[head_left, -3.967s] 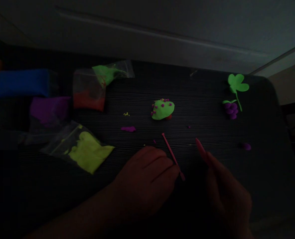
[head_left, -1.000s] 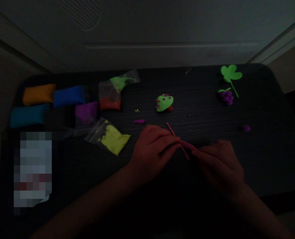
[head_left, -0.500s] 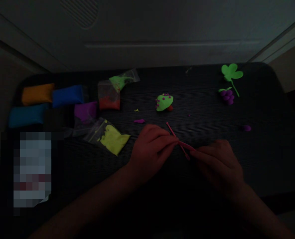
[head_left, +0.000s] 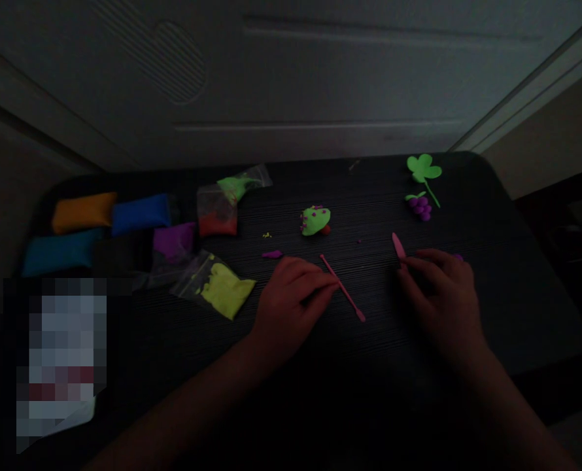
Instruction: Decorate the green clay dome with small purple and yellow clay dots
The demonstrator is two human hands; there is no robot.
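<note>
My right hand [head_left: 443, 294] pinches a small pink plastic clay knife [head_left: 397, 244], its blade pointing up and away from me. My left hand [head_left: 291, 297] is closed in a pinch; whatever sits between its fingertips is too small or hidden to name. Beside those fingertips a thin pink modelling stick [head_left: 348, 296] lies slanted on the dark table. Beyond the hands lies a clay mushroom [head_left: 314, 222] with a green cap, purple dots and a red-brown stem. A flat purple clay piece [head_left: 272, 254] lies just past my left hand.
Bags of clay stand at the left: yellow [head_left: 227, 291], purple [head_left: 173, 242], red [head_left: 217, 224], green [head_left: 235, 188], blue [head_left: 142, 214], orange [head_left: 85, 212] and teal [head_left: 63, 252]. A green clay flower [head_left: 423, 169] and purple clay grapes [head_left: 421, 208] lie back right. A pale door [head_left: 320, 78] rises behind the table.
My right hand has moved right with the pink knife, away from my left fingertips, and the blade now points away from me. The left hand stays beside the pink stick. The view has tilted up.
</note>
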